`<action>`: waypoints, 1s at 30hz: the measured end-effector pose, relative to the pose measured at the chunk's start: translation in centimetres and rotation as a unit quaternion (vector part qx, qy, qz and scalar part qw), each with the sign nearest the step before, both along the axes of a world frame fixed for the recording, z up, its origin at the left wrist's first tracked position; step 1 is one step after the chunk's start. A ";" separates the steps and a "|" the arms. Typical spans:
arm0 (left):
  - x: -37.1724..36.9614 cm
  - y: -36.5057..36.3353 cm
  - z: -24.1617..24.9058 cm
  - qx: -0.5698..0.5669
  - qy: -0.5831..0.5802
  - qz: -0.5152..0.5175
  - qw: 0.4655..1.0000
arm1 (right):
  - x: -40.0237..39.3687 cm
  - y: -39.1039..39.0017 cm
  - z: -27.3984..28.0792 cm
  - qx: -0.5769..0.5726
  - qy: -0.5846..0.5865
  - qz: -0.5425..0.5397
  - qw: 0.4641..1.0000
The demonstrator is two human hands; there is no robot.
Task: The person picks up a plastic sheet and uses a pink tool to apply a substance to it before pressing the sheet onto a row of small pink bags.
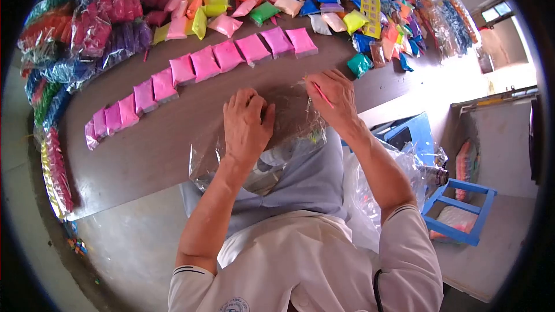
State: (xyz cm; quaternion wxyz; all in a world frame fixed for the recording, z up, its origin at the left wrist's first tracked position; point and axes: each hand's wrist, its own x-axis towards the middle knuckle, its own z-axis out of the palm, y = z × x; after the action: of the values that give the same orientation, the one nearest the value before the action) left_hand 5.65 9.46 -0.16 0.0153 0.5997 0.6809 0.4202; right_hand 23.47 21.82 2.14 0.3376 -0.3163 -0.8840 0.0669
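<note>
A clear plastic bag (289, 110) lies over the front edge of the brown table (144, 156) and hangs toward my lap. My left hand (248, 121) rests on the bag with its fingers bent; whether they pinch the plastic is hidden. At the bag's right end is my right hand (332, 98), its fingers curled round a thin pink stick (322, 95) that slants across them. Beyond both hands, a curved row of pink and purple packets (203, 63) runs across the table.
Many colourful small packets (277, 3) are heaped at the back. Bundled packets (107, 17) are stacked at the back left. Right of my lap are clear plastic bags (370, 185), a blue chair (413, 133) and a blue stool frame (462, 208).
</note>
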 end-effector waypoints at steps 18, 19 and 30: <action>0.0 -0.1 -0.4 0.006 -0.009 -0.006 1.000 | -1.9 -1.6 -0.1 -0.040 -0.068 0.008 0.997; 0.0 -0.1 -0.5 0.014 -0.006 -0.006 1.000 | -1.3 -0.3 0.3 -0.056 -0.078 -0.012 0.995; 0.0 -0.2 -0.3 0.008 -0.004 -0.008 1.000 | -0.8 1.5 0.3 -0.054 -0.072 -0.064 0.994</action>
State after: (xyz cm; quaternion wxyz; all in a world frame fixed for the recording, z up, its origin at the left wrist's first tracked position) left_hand 5.62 9.29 -0.49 0.0165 0.6033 0.6731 0.4274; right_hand 22.68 23.37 2.44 0.2591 -0.3939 -0.8791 0.0699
